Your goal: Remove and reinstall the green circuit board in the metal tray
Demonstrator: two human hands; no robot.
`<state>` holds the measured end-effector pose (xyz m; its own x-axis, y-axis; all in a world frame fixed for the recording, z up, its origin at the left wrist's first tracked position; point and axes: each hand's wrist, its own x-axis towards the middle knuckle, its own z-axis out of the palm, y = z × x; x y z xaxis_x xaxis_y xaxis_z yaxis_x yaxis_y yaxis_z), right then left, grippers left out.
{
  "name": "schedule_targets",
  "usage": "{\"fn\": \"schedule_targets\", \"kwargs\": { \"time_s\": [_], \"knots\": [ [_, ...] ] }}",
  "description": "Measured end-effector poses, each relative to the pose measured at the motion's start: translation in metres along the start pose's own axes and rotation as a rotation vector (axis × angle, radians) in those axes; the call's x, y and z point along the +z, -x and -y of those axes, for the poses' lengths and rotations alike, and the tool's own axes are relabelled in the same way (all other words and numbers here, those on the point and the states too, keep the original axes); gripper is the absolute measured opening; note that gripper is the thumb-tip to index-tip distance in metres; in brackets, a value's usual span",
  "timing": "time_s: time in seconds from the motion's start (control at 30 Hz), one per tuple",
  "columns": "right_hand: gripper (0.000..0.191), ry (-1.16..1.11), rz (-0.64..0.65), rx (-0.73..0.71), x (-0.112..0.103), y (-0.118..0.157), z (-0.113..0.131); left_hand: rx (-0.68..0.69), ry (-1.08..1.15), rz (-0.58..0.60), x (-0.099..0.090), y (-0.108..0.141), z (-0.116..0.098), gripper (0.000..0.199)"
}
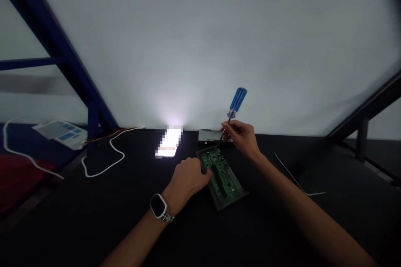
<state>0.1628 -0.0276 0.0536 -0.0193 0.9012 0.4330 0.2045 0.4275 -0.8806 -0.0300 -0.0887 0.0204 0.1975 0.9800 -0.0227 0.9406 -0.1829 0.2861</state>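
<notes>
A green circuit board in a dark metal tray lies slanted on the black table. My left hand is closed on the tray's left edge, with the thumb reaching over the board. Beyond the far end of the board, my right hand pinches the shaft of a screwdriver with a clear blue handle. The handle points up, and the tip reaches down near the board's far edge; whether it touches is too small to tell. A flat grey metal panel lies behind the board, partly covered by my right hand.
A brightly lit phone stands left of the board, near the wall. A white cable curls farther left, near a printed card. An L-shaped thin metal rod lies to the right. Blue frame bars rise at the left.
</notes>
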Motion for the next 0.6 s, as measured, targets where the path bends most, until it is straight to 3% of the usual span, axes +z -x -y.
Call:
{"fn": "schedule_targets", "kwargs": {
  "time_s": [0.1, 0.23, 0.4, 0.6],
  "knots": [
    [0.035, 0.052, -0.042, -0.003, -0.014, 0.012, 0.003, 0.021, 0.012, -0.012, 0.001, -0.010, -0.001, 0.032],
    [0.037, 0.364, -0.068, 0.017, -0.038, 0.042, -0.008, 0.054, 0.025, -0.061, 0.002, -0.027, 0.003, 0.029],
    [0.041, 0.799, 0.115, 0.178, -0.053, 0.078, -0.023, 0.082, 0.018, -0.089, 0.008, -0.037, 0.006, 0.034],
    [0.032, 1.134, 0.283, 0.227, -0.046, 0.093, -0.022, 0.058, -0.045, -0.091, 0.016, -0.030, 0.007, 0.045]
  ]
}}
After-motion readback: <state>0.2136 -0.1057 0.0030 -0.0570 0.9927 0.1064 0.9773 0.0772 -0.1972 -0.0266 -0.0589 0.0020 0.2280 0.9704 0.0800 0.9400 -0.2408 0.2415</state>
